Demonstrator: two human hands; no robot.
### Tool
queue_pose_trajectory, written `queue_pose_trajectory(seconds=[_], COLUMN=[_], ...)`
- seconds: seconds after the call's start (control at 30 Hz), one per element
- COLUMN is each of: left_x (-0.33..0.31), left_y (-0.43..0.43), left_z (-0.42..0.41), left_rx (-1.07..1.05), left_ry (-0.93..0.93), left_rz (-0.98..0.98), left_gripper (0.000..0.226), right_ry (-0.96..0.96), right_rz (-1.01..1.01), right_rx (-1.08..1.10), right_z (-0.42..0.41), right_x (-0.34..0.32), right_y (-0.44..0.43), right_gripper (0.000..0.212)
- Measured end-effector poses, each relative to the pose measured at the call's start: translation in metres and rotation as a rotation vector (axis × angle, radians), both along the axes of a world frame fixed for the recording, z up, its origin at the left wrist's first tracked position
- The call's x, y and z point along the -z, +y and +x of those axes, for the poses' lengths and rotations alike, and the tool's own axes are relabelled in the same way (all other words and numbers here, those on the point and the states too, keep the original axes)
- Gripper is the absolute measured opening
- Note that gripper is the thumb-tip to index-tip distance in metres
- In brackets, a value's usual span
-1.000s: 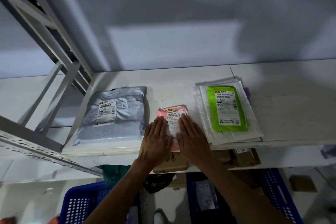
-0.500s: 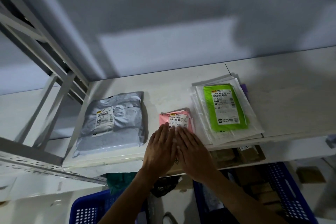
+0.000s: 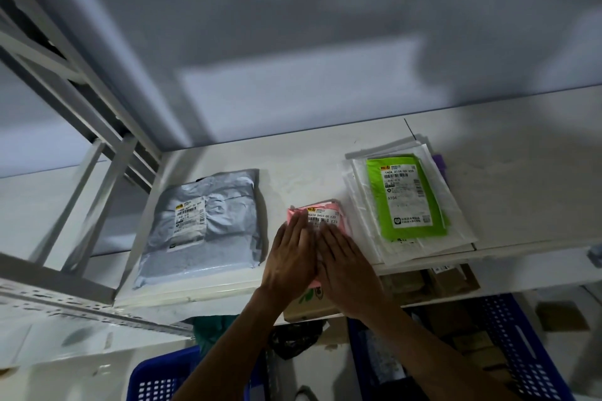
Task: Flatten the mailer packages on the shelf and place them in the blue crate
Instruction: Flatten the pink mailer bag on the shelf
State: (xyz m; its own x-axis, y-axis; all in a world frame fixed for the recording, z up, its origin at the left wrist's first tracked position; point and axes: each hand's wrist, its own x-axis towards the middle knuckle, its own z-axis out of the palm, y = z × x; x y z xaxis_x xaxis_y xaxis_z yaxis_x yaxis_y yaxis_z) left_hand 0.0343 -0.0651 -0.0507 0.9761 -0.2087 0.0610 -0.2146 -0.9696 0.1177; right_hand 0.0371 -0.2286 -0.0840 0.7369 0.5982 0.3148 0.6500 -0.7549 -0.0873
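Note:
A small pink mailer [image 3: 325, 213] with a white label lies on the white shelf [image 3: 309, 169]. My left hand [image 3: 291, 257] and my right hand [image 3: 345, 270] lie flat side by side on its near half, palms down, fingers straight. Only the far part with the label shows. A grey mailer [image 3: 208, 221] rests to the left. A green mailer [image 3: 405, 197] tops a stack of clear and white flat mailers [image 3: 456, 231] to the right. Below the shelf stand a blue crate [image 3: 508, 355] at the right and another blue crate [image 3: 163, 381] at the left.
A grey metal rack frame [image 3: 107, 172] with slanted struts rises at the left. Brown cardboard boxes [image 3: 430, 280] sit on the lower level under the shelf edge. The right crate holds several parcels. A grey wall stands behind the shelf.
Both hands have slid together toward me along the pink mailer, so more of its label shows. The camera has tilted slightly.

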Motion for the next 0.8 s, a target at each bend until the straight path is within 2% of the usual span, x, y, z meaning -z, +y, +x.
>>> queue_pose_trajectory(seconds=[0.23,0.67,0.8], left_x=[0.009,0.009,0.01], left_y=[0.001,0.004,0.003], left_z=[0.002,0.007,0.009], left_rx=[-0.021,-0.053,-0.071], left_ry=[-0.01,-0.001,-0.009], left_rz=[-0.016,-0.009,-0.017], left_gripper=[0.059,0.063,0.062], right_ry=[0.085,0.229,0.246], right_rz=[0.046,0.073,0.053], right_rx=[0.066,0.145,0.179], right_z=[0.017,0.032,0.042], right_x=[0.006,-0.013,-0.017], right_y=[0.01,0.018,0.022], right_gripper=[0.049,0.064,0.062])
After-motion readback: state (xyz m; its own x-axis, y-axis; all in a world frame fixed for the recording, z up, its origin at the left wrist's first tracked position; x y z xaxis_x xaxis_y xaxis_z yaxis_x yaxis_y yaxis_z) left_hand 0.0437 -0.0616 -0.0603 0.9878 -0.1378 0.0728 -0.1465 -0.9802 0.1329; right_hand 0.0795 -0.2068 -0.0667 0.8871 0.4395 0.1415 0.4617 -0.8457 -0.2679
